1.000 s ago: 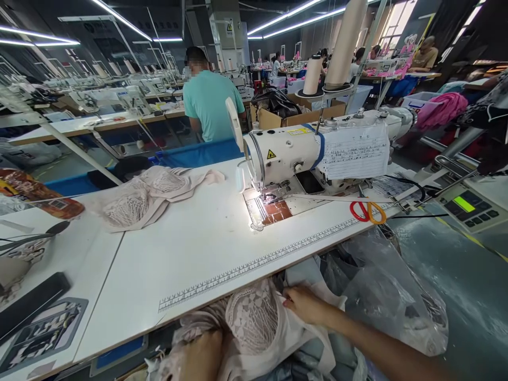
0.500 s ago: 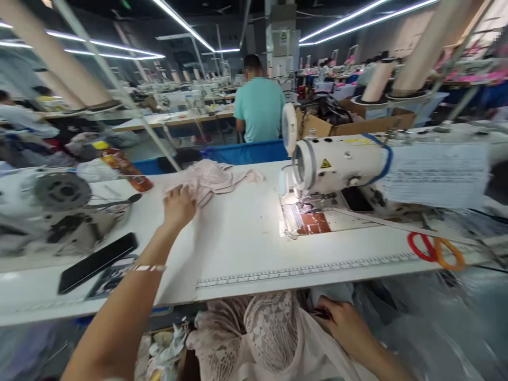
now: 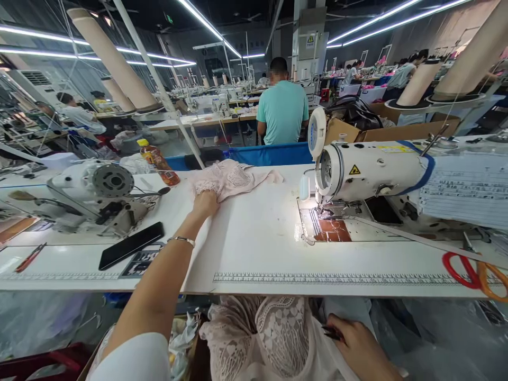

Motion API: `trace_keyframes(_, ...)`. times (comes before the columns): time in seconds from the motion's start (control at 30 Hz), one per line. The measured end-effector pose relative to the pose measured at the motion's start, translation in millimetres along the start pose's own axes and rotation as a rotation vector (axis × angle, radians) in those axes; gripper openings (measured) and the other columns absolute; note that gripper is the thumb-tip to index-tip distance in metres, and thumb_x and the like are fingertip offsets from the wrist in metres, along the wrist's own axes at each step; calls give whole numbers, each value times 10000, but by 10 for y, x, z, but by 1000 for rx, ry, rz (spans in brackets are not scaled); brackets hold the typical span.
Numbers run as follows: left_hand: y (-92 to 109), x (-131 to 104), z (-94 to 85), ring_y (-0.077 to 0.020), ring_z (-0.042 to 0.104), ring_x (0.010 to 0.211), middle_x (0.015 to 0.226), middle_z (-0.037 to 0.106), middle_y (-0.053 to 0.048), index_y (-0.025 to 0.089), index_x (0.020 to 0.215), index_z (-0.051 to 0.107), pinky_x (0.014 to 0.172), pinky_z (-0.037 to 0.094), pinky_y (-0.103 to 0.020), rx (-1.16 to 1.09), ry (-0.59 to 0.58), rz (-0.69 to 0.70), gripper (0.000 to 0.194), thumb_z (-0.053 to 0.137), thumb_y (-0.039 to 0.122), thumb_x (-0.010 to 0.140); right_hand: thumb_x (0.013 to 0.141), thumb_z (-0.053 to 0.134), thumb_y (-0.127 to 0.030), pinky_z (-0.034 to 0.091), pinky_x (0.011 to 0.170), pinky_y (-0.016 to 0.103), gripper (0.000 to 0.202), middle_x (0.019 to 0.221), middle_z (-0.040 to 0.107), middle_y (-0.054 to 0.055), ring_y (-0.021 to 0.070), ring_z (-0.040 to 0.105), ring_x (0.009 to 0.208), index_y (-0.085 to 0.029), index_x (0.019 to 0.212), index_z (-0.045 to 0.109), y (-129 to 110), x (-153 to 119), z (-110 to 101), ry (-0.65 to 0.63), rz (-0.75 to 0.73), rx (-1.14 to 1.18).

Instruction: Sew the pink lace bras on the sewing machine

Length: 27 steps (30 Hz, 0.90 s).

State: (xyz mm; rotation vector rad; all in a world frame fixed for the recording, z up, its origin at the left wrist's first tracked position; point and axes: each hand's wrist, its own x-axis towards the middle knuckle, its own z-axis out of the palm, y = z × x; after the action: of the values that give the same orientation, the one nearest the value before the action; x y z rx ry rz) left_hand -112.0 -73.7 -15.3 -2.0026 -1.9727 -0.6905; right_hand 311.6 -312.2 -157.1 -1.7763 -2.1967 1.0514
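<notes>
My left hand (image 3: 206,202) reaches across the white table to a pale pink lace bra (image 3: 240,179). Its fingers are closed into the bunched lace at the near left edge, and the fingertips are hidden in the cloth. Over my lap, below the table edge, lies another pale pink lace bra (image 3: 282,333) with its cups facing up. Beside its right cup, my right hand (image 3: 359,344) is closed around a small dark pointed tool (image 3: 332,332), mostly covered by the fingers.
A lit sewing machine (image 3: 365,169) stands right, with red-and-orange-handled scissors (image 3: 462,270) near the edge. Left are another machine (image 3: 95,185), a black phone (image 3: 130,246), a bottle (image 3: 159,163) and red snips (image 3: 30,258). A printed ruler (image 3: 337,278) lines the front. A person (image 3: 282,114) sits ahead.
My left hand has pushed deeper into the lace of the bra on the table, so its fingers no longer show. The view has swung left. My right hand stays by the lap bra.
</notes>
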Motion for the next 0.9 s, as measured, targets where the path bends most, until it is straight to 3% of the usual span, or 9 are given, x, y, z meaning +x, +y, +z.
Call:
trace_keyframes(0.17, 259, -156, -385, -372, 521, 1230, 1129, 617, -220, 155, 816, 575, 1028, 382, -609, 49, 180, -51, 257, 354, 158, 948, 860, 529, -301, 536, 598, 292, 261, 705, 700, 42, 217, 645, 617, -274, 1012, 740, -105, -103, -169, 138, -177, 235)
trace_keyframes(0.3, 666, -789, -581, -299, 611, 1176, 1034, 653, -144, 204, 763, 533, 988, 499, -536, -238, 487, 216, 292, 365, 320, 973, 996, 414, -287, 535, 576, 281, 366, 785, 685, 61, 158, 577, 551, -298, 1149, 746, -518, -108, -667, 401, -469, 483)
trace_keyframes(0.4, 961, -1262, -584, -266, 683, 1082, 993, 710, -110, 231, 891, 616, 862, 600, -468, -421, 389, 405, 326, 337, 370, 984, 1007, 441, -291, 499, 980, 402, 401, 1376, 573, 80, 246, 602, 1154, -272, 835, 803, -929, -12, -1075, 239, -660, 568)
trace_keyframes(0.5, 1129, -1376, -490, -284, 672, 1114, 1006, 730, -104, 236, 1010, 676, 926, 572, -492, -487, 296, 521, 258, 449, 352, 969, 987, 499, -250, 486, 978, 367, 348, 1170, 687, 94, 230, 628, 1093, -224, 823, 804, -1205, 92, -1276, -225, -822, 541)
trace_keyframes(0.6, 1173, -1228, -350, -320, 563, 1248, 1118, 704, -142, 228, 1073, 694, 1065, 430, -555, -279, 321, 347, 251, 493, 340, 973, 964, 450, -119, 497, 878, 308, 332, 926, 715, 69, 179, 652, 904, -179, 889, 768, -1245, 151, -1250, -295, -747, 464)
trace_keyframes(0.67, 1201, -1177, -258, -378, 468, 1306, 1220, 642, -209, 162, 1143, 684, 1084, 350, -608, -153, 237, 172, 333, 475, 364, 982, 907, 451, -41, 481, 864, 302, 305, 924, 686, 56, 177, 631, 905, -180, 903, 723, -1173, 184, -1169, -126, -597, 353)
trace_keyframes(0.73, 1276, -1250, -183, -411, 506, 1191, 1153, 641, -229, 124, 1062, 716, 999, 393, -611, -142, 24, 87, 396, 450, 406, 980, 864, 460, -12, 471, 853, 307, 287, 956, 650, 55, 184, 607, 927, -188, 918, 680, -1081, 236, -1077, 28, -488, 267)
trace_keyframes(0.83, 1495, -1533, -124, -312, 587, 880, 849, 677, -134, 184, 746, 738, 850, 465, -475, -468, -426, 177, 451, 433, 429, 968, 878, 472, -48, 459, 817, 296, 221, 904, 618, 40, 178, 591, 882, -194, 837, 634, -1000, 361, -950, 150, -450, 303)
trace_keyframes(0.9, 1672, -1731, -119, -267, 589, 869, 825, 681, -86, 196, 772, 751, 846, 461, -395, -806, -641, 176, 384, 526, 466, 926, 924, 476, -131, 446, 780, 287, 234, 801, 605, 20, 165, 584, 804, -197, 727, 583, -997, 454, -870, 225, -454, 406)
